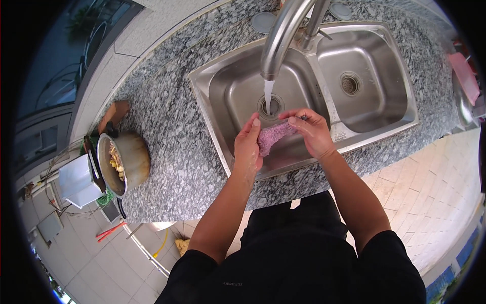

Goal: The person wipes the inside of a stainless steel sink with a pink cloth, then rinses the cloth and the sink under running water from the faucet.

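A pink, nubbly cloth (272,139) stretches between my two hands above the left bowl of a stainless-steel double sink (235,95). Its left end is gripped in my left hand (247,146), thumb on top. My right hand (314,133) pinches the other end between thumb and fingers. A small dark bit (303,117) shows at those right fingertips; I cannot tell whether it belongs to the cloth. Just beyond my hands, a stream of water (268,95) runs from the curved metal faucet (275,49) towards the drain (276,110).
The right bowl (364,76) has its own drain. On the speckled granite countertop (167,114), a metal pot (136,163) with food pieces inside stands at the left edge. Round grey lids (262,22) lie behind the faucet. A pink plastic item (465,78) sits far right.
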The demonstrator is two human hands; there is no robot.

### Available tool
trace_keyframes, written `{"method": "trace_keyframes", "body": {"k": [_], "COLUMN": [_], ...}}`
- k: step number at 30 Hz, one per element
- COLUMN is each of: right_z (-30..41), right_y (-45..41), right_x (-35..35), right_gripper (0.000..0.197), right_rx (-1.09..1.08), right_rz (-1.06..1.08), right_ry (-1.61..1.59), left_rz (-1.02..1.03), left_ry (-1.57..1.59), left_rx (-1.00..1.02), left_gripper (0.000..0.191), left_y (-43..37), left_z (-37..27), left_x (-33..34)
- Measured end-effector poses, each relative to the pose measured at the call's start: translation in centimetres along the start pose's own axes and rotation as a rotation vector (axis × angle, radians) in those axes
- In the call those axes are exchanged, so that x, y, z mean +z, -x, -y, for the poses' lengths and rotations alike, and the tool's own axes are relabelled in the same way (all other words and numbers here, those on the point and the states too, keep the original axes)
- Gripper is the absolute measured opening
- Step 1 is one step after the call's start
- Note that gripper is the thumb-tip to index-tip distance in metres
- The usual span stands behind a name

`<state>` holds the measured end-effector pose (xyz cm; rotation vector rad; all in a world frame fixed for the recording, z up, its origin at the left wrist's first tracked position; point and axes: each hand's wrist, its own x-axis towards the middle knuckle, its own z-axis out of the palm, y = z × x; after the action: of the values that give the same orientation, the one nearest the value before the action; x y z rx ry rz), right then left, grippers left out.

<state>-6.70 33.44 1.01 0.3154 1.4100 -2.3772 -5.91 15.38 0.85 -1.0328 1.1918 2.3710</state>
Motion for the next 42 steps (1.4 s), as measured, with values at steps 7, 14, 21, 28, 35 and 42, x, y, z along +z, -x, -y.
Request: {"method": "trace_keyframes", "body": {"k": [7, 14, 21, 28, 35, 42], "right_z": [-4.9, -6.4, -6.5, -6.0, -2.2, -0.4], "right_y": [-1.1, -4.7, -0.1, -3.9, -1.2, -1.3], "right_x": [7.0, 2.3, 8.5, 2.0, -1.2, -4.2], "right_gripper": [0.020, 0.020, 0.020, 0.013, 0.044, 0.024], "right_rx": [-0.833, -0.162, -0.409, -0.175, 0.049, 0.227], "right_rz": [-0.300, -0.510, -0.406, -0.519, 0.238, 0.272], "right_ry": [0.910, 0.862, 0.527, 0.862, 0.421, 0.559], "left_rz": [0.230, 0.161, 0.037, -0.022, 0.425, 0.179], "left_ry": [0.255, 0.167, -0.148, -0.301, -0.293, -0.248], "left_rx": [-0.151, -0.229, -0.178, -0.182, -0.029, 0.124], "left_gripper": [0.032, 0.024, 0.023, 0.045, 0.064, 0.049], "left_y": [-2.0, -2.9, -2.1, 0.4, 1.5, 1.1], "left_z": [3.9, 4.1, 4.4, 2.3, 0.6, -0.4], "left_x": [0.8, -1.1, 0.4, 3.4, -0.1, -0.6]}}
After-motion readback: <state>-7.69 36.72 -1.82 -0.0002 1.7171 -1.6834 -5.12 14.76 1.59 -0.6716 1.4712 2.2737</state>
